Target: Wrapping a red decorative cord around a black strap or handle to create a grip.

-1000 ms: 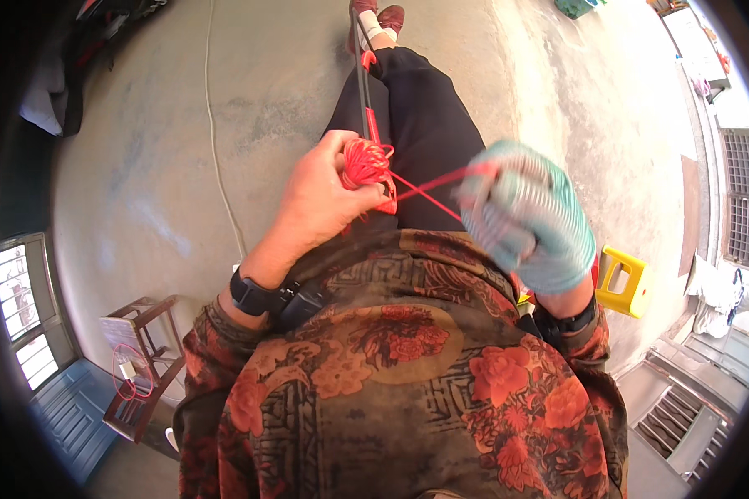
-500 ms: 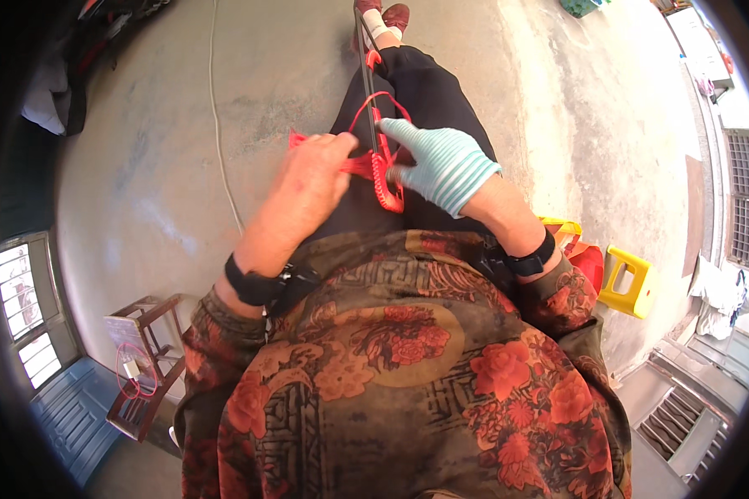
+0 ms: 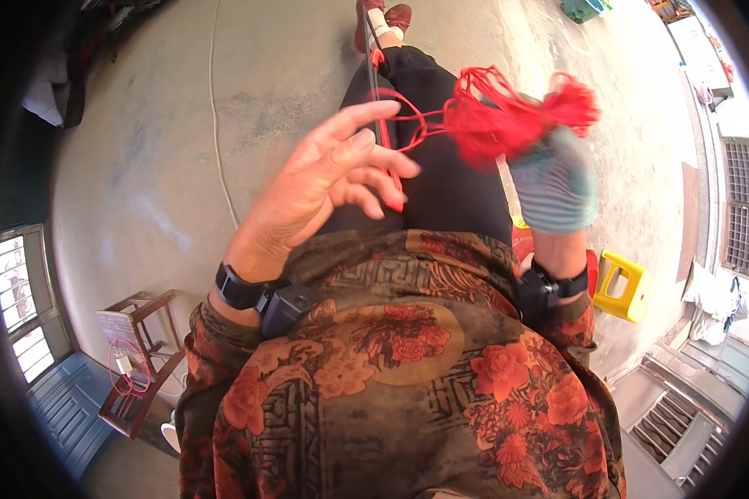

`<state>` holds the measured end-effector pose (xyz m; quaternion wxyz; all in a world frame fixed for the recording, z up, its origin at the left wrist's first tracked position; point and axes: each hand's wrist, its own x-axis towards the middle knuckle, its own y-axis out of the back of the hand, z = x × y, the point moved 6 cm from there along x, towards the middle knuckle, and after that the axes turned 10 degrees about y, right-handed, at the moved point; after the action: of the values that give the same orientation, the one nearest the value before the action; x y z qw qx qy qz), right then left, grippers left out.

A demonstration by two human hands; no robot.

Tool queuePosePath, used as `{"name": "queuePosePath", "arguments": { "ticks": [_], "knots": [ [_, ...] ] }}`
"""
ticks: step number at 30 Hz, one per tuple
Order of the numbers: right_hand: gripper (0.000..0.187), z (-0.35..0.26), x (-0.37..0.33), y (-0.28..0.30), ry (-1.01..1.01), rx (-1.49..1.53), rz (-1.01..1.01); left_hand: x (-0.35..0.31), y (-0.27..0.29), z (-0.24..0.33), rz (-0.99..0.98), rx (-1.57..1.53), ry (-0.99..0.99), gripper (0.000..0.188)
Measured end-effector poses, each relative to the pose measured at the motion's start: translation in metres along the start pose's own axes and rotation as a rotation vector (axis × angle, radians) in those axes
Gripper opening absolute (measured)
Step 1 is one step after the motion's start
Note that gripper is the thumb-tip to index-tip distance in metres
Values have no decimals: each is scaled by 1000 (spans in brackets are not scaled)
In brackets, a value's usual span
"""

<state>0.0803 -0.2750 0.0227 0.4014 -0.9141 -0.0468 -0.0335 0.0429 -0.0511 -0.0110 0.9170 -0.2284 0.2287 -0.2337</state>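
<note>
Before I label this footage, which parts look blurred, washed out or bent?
Head view: motion blurs the red cord bundle and gloved right hand; head view: the left window glares nearly white; head view: straight edges curve near the dark rim.

A pale cable is running lengthwise over the grey concrete floor [image 3: 291, 66], left of centre; the cable [image 3: 214, 125] is curving gently. At lower left, a brown wooden frame [image 3: 138, 324] with a pale panel is standing near a blue panelled surface [image 3: 68, 416], and a barred window [image 3: 23, 309] is letting in bright light. On the right, a yellow plastic stool [image 3: 638, 287] is resting on the floor, white cloth [image 3: 709, 309] is bunching near a grated window [image 3: 742, 208], and a teal container [image 3: 581, 10] is sitting at the top edge.
</note>
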Motion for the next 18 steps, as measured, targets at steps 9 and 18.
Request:
{"name": "queuePosePath", "arguments": {
  "ticks": [9,18],
  "knots": [
    [46,3,-31,-13,-168,220,-157,-19,11,13,-216,-856,-166,57],
    [33,114,-32,18,-835,-700,-376,-103,50,-54,374,-204,219,24]
  ]
}}
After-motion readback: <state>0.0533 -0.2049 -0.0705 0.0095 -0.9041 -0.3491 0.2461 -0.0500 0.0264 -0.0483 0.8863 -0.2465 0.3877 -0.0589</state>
